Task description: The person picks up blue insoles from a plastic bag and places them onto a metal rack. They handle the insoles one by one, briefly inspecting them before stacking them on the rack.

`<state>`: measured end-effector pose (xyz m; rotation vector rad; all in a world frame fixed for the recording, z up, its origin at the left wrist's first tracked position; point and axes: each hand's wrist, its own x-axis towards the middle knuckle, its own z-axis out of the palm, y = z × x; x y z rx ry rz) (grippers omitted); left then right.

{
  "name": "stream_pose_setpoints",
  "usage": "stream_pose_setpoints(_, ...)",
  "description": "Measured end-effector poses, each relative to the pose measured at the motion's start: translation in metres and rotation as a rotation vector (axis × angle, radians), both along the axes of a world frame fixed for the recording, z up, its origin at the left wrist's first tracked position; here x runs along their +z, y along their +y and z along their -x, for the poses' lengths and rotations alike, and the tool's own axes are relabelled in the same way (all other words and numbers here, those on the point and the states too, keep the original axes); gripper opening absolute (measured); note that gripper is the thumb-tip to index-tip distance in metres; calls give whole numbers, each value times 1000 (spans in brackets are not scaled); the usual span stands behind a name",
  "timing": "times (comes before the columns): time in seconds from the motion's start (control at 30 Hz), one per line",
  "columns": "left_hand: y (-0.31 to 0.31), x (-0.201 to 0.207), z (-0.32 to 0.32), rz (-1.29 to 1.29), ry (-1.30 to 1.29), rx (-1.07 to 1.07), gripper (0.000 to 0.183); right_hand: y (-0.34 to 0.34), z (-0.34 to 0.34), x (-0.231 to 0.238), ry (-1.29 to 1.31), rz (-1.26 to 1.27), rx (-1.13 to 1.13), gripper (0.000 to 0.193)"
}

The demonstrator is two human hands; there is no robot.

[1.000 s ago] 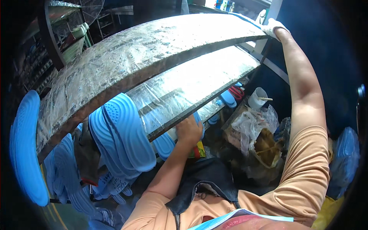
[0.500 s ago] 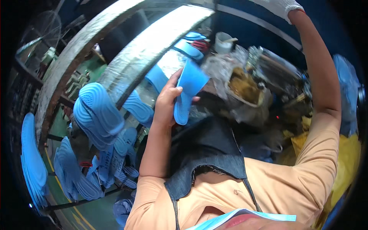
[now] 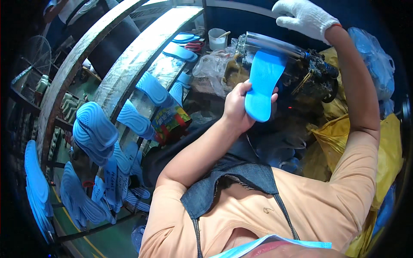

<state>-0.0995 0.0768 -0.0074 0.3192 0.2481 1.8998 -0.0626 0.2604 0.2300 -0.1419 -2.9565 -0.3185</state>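
My left hand (image 3: 241,105) grips a smooth blue shoe insole (image 3: 266,84), thumb on one edge and fingers round the other. The insole's far, wider end lies over or against a shiny metal roller (image 3: 275,44) of a dark, glue-crusted machine (image 3: 316,73); whether it touches is hard to tell. Beyond the roller, at the upper right, my right hand (image 3: 306,18) wears a white knit glove. Its fingers are stretched out with the thumb apart, and nothing shows in it.
Left, racks (image 3: 150,43) carry blue insoles (image 3: 97,129), some stacked. Red-handled scissors (image 3: 193,46) and a white cup (image 3: 217,39) with a stick stand beyond, near crumpled clear plastic (image 3: 213,66). Yellow bags (image 3: 333,135) and a bluish plastic bag (image 3: 372,64) are at my right.
My left hand has carried the insole right, from beside the rack to the roller, its broad face now showing. The view has shifted, bringing my gloved right hand more fully into sight.
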Motion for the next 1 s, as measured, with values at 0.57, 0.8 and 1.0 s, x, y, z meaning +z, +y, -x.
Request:
stream_pose_setpoints(0.57, -194, -77, 166, 2011, 1550, 1263, 52, 108, 68, -82, -509, 789, -290, 33)
stream_pose_setpoints(0.8, -260, -132, 211, 1809, 1321, 1429, 64, 107, 113, -47, -108, 483, -105, 21)
stream_pose_setpoints(1.0, -260, -122, 201, 2071, 1490, 1323, 65, 37, 178, 29, 227, 732, 144, 44)
